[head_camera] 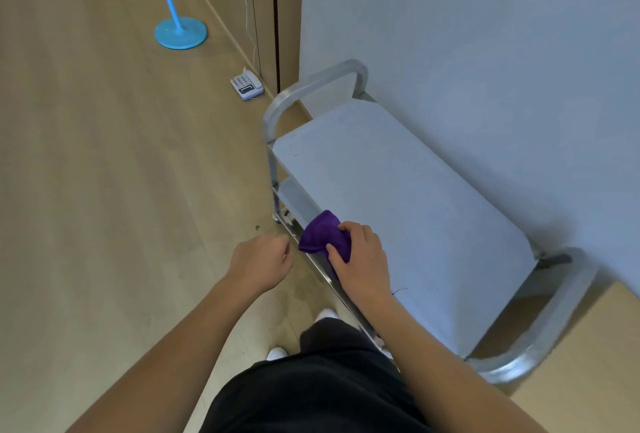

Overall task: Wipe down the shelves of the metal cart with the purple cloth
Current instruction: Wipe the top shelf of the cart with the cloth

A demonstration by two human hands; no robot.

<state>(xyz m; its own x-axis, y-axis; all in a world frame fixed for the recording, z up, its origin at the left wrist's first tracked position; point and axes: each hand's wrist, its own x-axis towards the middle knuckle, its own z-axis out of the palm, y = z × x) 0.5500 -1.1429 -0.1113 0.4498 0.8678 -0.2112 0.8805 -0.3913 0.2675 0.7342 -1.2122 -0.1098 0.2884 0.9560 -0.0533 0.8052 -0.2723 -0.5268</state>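
Purple cloth [323,233] bunched in right hand [362,257] at metal cart [398,197] edge; left hand [261,261] loosely curled, empty.

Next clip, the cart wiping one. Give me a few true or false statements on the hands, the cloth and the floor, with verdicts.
1. The right hand grips the purple cloth at the near edge of the cart's top shelf. True.
2. The left hand also holds the cloth. False: it is loosely curled and holds nothing, beside the cart.
3. A telephone lies on the floor. True.
4. Boxes stand on the top shelf. False: only the cloth and hand are on it.
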